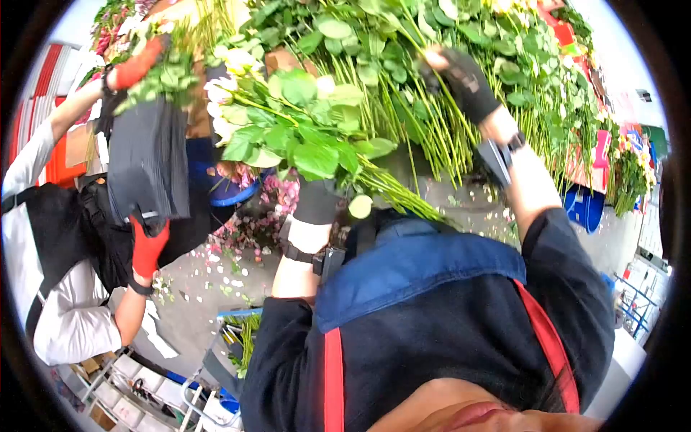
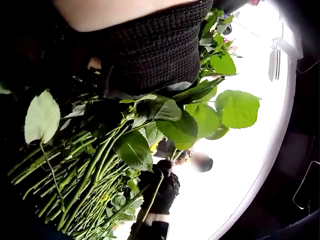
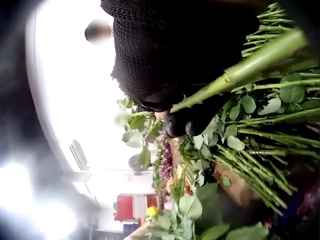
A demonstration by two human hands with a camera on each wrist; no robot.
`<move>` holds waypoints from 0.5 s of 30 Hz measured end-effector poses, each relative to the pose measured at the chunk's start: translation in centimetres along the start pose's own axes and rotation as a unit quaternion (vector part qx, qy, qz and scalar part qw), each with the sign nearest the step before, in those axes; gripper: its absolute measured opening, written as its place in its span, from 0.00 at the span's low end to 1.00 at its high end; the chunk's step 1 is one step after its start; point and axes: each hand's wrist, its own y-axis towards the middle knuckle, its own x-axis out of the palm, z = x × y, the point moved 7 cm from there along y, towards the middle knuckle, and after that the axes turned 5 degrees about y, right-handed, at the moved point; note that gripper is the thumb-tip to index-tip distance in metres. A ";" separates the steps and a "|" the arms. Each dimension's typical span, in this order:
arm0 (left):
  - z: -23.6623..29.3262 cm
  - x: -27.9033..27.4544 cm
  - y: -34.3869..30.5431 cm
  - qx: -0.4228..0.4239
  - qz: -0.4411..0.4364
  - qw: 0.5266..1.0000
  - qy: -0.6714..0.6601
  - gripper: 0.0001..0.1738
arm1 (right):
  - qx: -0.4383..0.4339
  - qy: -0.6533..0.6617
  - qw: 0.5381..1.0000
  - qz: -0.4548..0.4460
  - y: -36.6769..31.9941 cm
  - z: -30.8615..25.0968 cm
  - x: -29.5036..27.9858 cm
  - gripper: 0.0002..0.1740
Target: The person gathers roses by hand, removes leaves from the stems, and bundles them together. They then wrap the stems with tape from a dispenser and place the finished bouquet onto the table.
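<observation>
Two hands in black knit gloves, both busy among cut roses. Left hand (image 1: 315,203) wrapped round a bunch of roses (image 1: 288,126), fingers curled fully closed about the stalks. Leafy tops and pale blooms fanned out beyond the fingers, cut ends trailing back behind them toward a blue denim top (image 1: 425,263). Bloom colour probably cream or pale yellow, hard to settle in the glare. Same grip seen from the left wrist: glove above, green stalks and broad leaves crowded just under it.

Right hand (image 1: 466,85) raised well apart from the left, pinching a single stem (image 3: 240,75) between thumb and curled fingers (image 3: 182,125), stem running straight out past the fingertips. Heap of rose stems (image 1: 403,122) right beneath and around those fingers, leaves touching the glove.

Off beyond the left fingers, a second person in red gloves (image 1: 147,248) holding a dark wrapping sleeve (image 1: 144,165). Below the bunch, floor (image 1: 194,288) strewn with petals and leaf scraps. Far past the right fingers, a blue bucket (image 1: 584,209).
</observation>
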 end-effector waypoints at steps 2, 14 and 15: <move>-0.4 1.3 1.1 0.001 -0.018 1.000 0.020 0.29 | 0.062 0.069 0.995 -0.023 -2.7 -0.7 0.0 0.17; -11.9 13.9 -4.4 -0.067 -0.291 0.930 0.214 0.22 | -0.012 -0.262 0.953 0.151 -23.2 1.4 -3.5 0.08; -14.4 13.6 -4.3 -0.124 -0.320 0.926 0.158 0.22 | -0.027 -0.291 0.941 0.169 -24.6 1.2 -4.4 0.09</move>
